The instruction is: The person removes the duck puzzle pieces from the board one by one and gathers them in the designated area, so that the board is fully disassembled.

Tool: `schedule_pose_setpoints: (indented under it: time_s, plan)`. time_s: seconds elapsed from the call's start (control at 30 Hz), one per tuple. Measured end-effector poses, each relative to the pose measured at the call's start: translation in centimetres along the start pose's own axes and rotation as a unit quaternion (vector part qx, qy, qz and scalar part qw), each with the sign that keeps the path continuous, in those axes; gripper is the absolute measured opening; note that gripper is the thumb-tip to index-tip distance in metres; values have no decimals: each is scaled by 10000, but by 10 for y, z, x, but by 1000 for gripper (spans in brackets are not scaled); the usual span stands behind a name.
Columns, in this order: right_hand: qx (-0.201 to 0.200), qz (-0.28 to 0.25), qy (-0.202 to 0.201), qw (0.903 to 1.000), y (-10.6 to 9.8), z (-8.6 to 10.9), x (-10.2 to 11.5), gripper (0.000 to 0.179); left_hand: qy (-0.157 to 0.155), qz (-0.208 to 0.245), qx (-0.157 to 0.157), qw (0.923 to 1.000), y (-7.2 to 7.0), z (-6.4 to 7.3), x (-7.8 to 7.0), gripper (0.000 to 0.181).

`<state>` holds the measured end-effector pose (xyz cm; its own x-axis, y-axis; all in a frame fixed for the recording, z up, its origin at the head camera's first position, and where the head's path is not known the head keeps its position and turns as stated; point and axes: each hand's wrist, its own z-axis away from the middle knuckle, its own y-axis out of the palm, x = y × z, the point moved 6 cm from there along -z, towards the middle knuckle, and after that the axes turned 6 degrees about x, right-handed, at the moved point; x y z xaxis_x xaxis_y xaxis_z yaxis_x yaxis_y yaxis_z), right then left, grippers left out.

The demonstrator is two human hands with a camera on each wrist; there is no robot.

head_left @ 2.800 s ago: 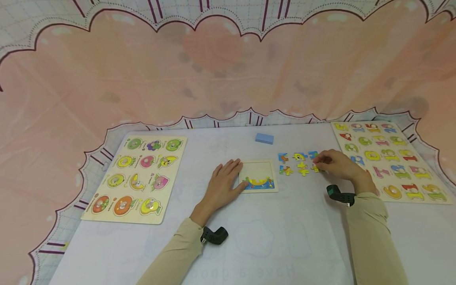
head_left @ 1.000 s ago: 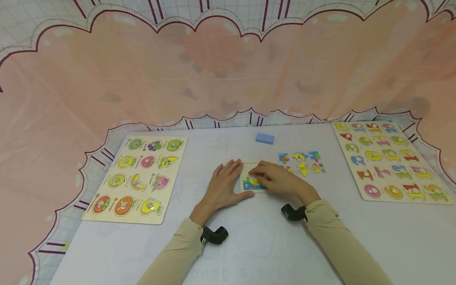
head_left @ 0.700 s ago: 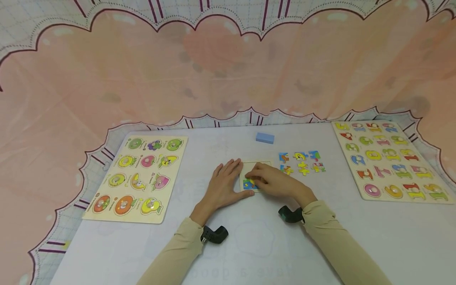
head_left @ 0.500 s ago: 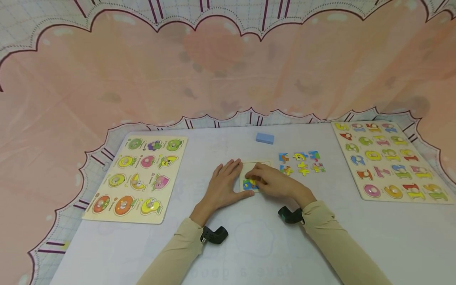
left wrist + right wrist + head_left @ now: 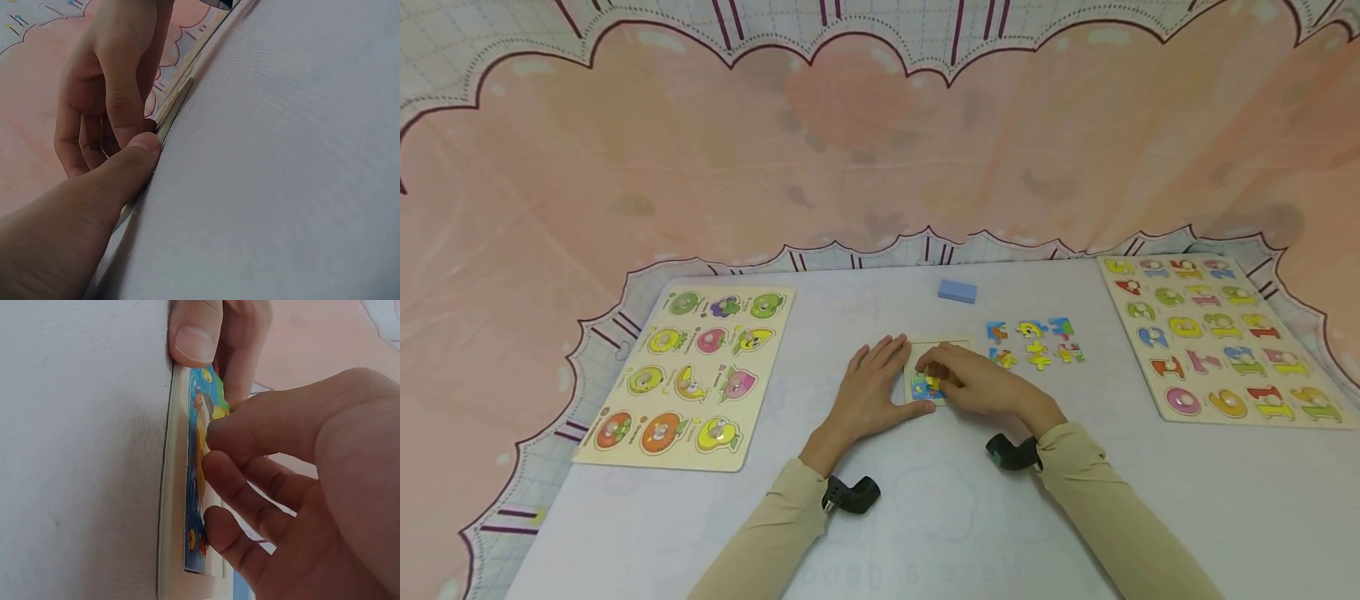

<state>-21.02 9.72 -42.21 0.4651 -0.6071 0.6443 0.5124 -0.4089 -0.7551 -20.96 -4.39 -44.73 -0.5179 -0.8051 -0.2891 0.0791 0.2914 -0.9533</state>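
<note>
Head view: the left hand (image 5: 872,392) lies with fingers straight and slightly spread, fingertips at the left edge of the tray (image 5: 917,352), thumb along its near edge, gripping nothing. The right hand (image 5: 981,383) is over the tray, its fingers bent to the thumb in what appears to be a pinch on a piece (image 5: 934,382), mostly hidden. Fitted pieces (image 5: 917,388) line the tray's near side. Six loose pieces (image 5: 1038,358) lie in two rows to the right of the tray; a block (image 5: 957,292) lies beyond it, a fruit board (image 5: 688,461) well to its left, a number board (image 5: 1302,379) well to its right. A wide swing of the right hand could scatter the nearest loose pieces.

Left wrist view: the left thumb (image 5: 144,140) touches the tray's near edge, seen edge-on. Should this hold slacken, the tray might slide under a push from the right hand.

Right wrist view: the right fingertips (image 5: 219,464) gather over the tray, just behind the fitted pieces; their exact purchase on the piece cannot be told. If the piece is turned or tilted, its knob would probably catch on the fitted pieces, and forcing it could lift them out of the tray
</note>
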Motion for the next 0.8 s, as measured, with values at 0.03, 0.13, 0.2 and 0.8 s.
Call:
schedule_pose_setpoints:
  time_s: [0.03,0.13,0.2,0.8]
  plan:
    - [-12,-17,-20,10000,0,0,0,32,-3,2,5,10000,0,0,0,95]
    - [-63,-118,-108,9999,-1,0,0,31,-3,12,7,10000,1,0,1,95]
    - [-106,-191,-193,9996,-1,0,1,30,4,21,-1,10000,1,0,1,95]
    - [-338,-540,-449,9970,-4,-3,4,27,36,100,-36,9999,-2,1,-1,95]
